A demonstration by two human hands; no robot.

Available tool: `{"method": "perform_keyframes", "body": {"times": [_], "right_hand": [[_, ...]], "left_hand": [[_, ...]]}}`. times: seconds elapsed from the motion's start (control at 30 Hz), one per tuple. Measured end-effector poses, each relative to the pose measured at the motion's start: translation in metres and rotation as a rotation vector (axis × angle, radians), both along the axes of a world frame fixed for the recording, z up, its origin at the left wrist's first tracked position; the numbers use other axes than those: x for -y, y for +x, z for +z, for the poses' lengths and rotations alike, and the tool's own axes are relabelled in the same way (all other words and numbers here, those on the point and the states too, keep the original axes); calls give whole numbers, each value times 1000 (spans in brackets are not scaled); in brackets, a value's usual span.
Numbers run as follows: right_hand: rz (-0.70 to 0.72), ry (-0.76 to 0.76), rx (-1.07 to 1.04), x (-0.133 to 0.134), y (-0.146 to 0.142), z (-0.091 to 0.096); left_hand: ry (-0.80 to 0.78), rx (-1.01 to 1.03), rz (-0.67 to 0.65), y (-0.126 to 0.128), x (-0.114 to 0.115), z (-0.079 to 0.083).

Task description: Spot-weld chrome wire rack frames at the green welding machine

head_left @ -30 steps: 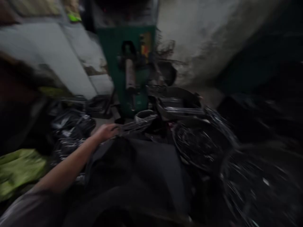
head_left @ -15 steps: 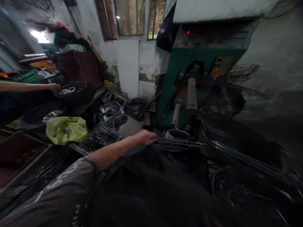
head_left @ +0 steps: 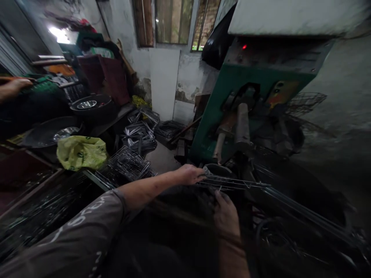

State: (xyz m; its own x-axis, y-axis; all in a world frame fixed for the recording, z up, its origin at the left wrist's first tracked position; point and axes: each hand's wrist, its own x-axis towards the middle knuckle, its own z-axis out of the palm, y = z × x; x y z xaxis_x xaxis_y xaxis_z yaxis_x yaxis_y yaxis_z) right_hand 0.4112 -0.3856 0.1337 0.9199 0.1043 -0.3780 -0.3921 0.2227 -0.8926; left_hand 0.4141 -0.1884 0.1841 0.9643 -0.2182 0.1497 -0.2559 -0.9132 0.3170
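Note:
My left hand (head_left: 189, 174) is closed around the near end of a metal wire rack (head_left: 236, 182), which points away to the right, low in front of the machine. Just below the rack is my right hand (head_left: 226, 212), with thumb and fingers pinched together. A thin pale tip shows at its fingertips, too small and dark to name. Whether these fingers touch the rack, I cannot tell. Behind the rack stands the green machine (head_left: 208, 116) with two thick rod-like electrodes (head_left: 242, 121) and a lit red lamp.
Stacks of wire racks (head_left: 129, 164) lie to the left, beside a yellow-green plastic bag (head_left: 82, 152). Dark basins (head_left: 94, 106) with metal bowls stand further back. A co-worker's hand (head_left: 14, 88) is at the far left. Long wires (head_left: 304, 216) stretch along the right.
My right hand has come into view from below, up to the rack. My left hand with the rack is further right in the picture. The co-worker's hand has moved away from the basin.

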Motion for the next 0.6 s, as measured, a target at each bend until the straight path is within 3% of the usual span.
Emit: {"method": "perform_keyframes", "body": {"times": [0.13, 0.33, 0.6], "right_hand": [[-37, 124, -39, -41, 21, 10], [-54, 211, -84, -40, 31, 14], [-69, 201, -40, -43, 46, 10]], "left_hand": [[-45, 18, -13, 2, 1, -2], [-46, -23, 37, 7, -1, -5], [-55, -7, 46, 20, 0, -10]]}}
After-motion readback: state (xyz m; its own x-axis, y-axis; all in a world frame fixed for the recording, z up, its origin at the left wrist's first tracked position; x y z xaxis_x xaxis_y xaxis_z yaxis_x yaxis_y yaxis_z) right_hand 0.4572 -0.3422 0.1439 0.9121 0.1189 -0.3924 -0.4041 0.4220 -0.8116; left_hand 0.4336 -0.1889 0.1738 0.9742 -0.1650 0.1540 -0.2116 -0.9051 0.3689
